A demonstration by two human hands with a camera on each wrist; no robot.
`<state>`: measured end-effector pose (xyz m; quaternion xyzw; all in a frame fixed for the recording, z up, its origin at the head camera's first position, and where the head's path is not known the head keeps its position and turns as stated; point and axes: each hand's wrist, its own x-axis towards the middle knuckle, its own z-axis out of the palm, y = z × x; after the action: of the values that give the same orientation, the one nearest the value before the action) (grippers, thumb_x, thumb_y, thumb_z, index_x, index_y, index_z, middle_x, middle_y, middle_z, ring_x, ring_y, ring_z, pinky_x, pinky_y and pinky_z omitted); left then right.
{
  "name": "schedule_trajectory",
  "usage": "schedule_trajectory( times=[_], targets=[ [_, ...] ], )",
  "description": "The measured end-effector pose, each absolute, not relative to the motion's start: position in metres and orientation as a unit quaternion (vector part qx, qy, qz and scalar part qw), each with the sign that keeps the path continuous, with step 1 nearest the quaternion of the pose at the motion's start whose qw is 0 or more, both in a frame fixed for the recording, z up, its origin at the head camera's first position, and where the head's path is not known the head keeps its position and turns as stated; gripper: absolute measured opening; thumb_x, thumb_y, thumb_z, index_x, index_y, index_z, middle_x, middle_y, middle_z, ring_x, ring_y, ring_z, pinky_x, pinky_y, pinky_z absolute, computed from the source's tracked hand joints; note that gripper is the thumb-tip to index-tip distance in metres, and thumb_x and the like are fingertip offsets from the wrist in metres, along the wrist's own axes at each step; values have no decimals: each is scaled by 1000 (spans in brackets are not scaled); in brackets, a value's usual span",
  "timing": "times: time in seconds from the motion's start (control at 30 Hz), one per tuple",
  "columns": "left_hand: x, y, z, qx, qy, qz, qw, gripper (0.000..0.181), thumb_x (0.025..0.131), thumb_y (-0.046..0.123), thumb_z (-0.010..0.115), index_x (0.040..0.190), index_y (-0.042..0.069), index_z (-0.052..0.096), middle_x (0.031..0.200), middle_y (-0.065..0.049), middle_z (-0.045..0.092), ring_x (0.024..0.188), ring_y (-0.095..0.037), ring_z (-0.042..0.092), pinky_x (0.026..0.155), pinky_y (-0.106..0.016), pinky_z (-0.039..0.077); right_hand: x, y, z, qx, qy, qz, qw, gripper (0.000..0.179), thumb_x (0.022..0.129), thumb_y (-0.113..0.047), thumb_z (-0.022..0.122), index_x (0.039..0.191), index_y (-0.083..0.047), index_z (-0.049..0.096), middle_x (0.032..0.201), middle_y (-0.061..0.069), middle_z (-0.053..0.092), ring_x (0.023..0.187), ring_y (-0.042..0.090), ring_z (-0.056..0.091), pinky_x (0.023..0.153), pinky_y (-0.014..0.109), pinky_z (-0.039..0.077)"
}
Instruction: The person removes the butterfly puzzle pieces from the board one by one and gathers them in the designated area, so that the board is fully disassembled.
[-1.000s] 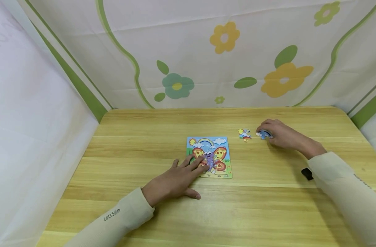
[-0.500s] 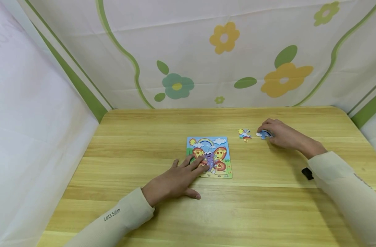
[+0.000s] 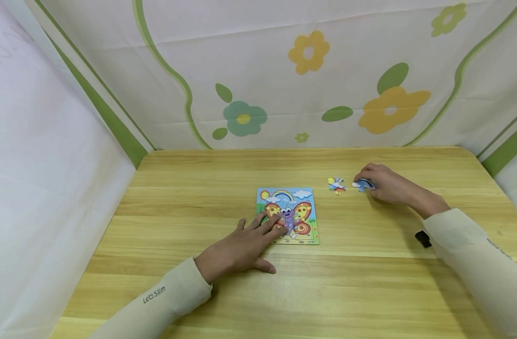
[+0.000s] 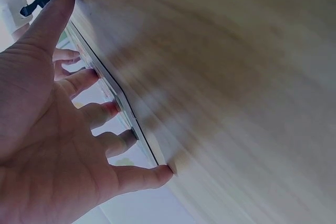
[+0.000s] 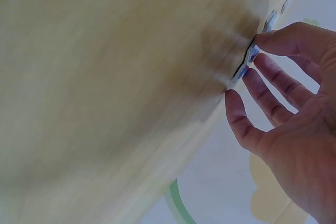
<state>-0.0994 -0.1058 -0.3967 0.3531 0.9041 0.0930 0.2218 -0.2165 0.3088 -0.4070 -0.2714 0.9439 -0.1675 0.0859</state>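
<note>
A square jigsaw puzzle [image 3: 302, 195] with a butterfly, sun and rainbow picture lies flat mid-table. My left hand [image 3: 245, 245] rests across its lower left part, fingers spread and hiding some of the picture; in the left wrist view fingertips [image 4: 107, 109] touch the puzzle's edge, while the thumb and little finger touch the table. To the right, my right hand [image 3: 385, 183] pinches a blue jigsaw piece [image 3: 364, 184] with a rainbow and cloud, low at the tabletop. In the right wrist view, thumb and fingers surround that thin piece [image 5: 247, 61]. Beside it lies another colourful jigsaw piece [image 3: 336, 184].
A small black object [image 3: 422, 238] shows next to the right sleeve, partly hidden. The wooden table [image 3: 190, 179] ends at a white curtain [image 3: 266, 56] printed with flowers, which stands along its back edge. Another white cloth [image 3: 50, 188] hangs on the left side.
</note>
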Motion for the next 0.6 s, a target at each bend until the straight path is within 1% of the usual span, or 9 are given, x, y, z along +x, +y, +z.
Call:
schedule_trajectory(
  times=[0.33,0.47,0.6],
  targets=[
    [-99,-106,-397,355,906,83,217,93,93,58,70,168,27,24,178,-5,8,164,-40,10,119,-75,27,-215,304,-403,-280,941,-174,77,43,87,13,66,129,3,69,134,29,61,126,51,54,104,69,42],
    [-99,-106,-398,358,907,73,211,94,93,59,69,168,26,23,178,-5,9,163,-40,11,118,-74,29,-213,294,-398,-282,939,-184,73,44,88,11,64,131,4,67,137,29,59,129,51,51,107,69,40],
    [-99,-107,-398,360,906,77,210,95,94,59,69,169,25,22,178,-3,8,164,-38,9,118,-75,28,-211,275,-396,-282,934,-205,75,44,88,11,62,131,2,67,138,26,59,132,50,49,108,68,40]
  ],
)
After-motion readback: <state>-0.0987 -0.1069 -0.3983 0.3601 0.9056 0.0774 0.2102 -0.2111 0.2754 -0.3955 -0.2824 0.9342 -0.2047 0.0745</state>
